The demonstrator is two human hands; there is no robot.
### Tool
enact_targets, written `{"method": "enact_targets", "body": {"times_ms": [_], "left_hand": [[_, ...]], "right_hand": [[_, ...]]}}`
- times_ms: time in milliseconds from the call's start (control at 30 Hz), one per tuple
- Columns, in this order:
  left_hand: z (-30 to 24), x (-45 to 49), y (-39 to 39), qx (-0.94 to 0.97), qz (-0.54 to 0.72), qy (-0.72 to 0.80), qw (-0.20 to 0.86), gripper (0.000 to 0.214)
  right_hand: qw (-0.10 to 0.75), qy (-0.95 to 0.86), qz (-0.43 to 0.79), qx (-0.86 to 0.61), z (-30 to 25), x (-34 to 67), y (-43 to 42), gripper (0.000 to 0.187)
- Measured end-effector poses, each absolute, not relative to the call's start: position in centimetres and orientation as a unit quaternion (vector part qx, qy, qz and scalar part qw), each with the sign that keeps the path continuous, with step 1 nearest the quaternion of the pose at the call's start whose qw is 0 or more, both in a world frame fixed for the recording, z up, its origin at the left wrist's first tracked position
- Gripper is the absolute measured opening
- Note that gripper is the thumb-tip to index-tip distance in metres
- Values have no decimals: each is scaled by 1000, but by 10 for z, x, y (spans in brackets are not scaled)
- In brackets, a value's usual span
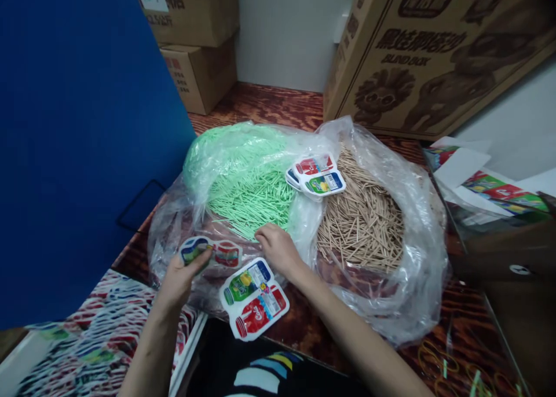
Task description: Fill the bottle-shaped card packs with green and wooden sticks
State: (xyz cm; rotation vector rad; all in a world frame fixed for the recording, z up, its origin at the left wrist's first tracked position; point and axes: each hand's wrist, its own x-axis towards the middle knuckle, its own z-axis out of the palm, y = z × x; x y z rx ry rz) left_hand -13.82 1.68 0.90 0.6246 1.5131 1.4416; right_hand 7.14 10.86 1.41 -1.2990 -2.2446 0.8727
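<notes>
My left hand (185, 275) pinches a flat, jar-shaped twin packet (228, 253) with a blue-green half and a red half, thumb on top. At the near edge of a heap of thin green sticks (256, 197), my right hand (275, 246) has its fingers curled together; what is between the fingertips is hidden. The green sticks lie in an opened clear plastic bag (304, 220). Between my forearms rests another twin packet (255, 298), green and red, with "Cola" on the red half. A small stack of similar packets (319, 176) lies where the two bags meet.
A second clear bag (428, 258) holds brown sticks (365, 217). Large cartons (391, 55) stand behind, with smaller boxes (195, 76) at back left. A blue panel (87, 125) borders the left. Many packets (99, 333) fill a container below it. Printed card boxes (499, 183) lie right.
</notes>
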Motion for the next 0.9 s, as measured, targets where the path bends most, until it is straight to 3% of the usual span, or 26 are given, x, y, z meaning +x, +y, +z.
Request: {"method": "enact_targets", "body": {"times_ms": [100, 200, 367, 467, 733, 900], "left_hand": [[5, -157, 21, 231, 601, 630, 433, 36], [-2, -166, 23, 212, 604, 637, 430, 39], [-11, -174, 28, 184, 588, 641, 457, 42], [-8, -182, 36, 172, 582, 640, 472, 47], [-12, -214, 65, 159, 641, 620, 423, 48], [-25, -221, 82, 176, 617, 650, 408, 46]], "right_hand": [[73, -871, 132, -468, 0, 32, 120, 16], [-5, -892, 44, -451, -2, 9, 121, 22], [-81, -905, -32, -417, -7, -7, 120, 25], [-83, -899, -60, -426, -13, -11, 124, 27], [-25, -892, 32, -451, -4, 17, 131, 21], [83, -823, 247, -505, 4, 41, 155, 12]]}}
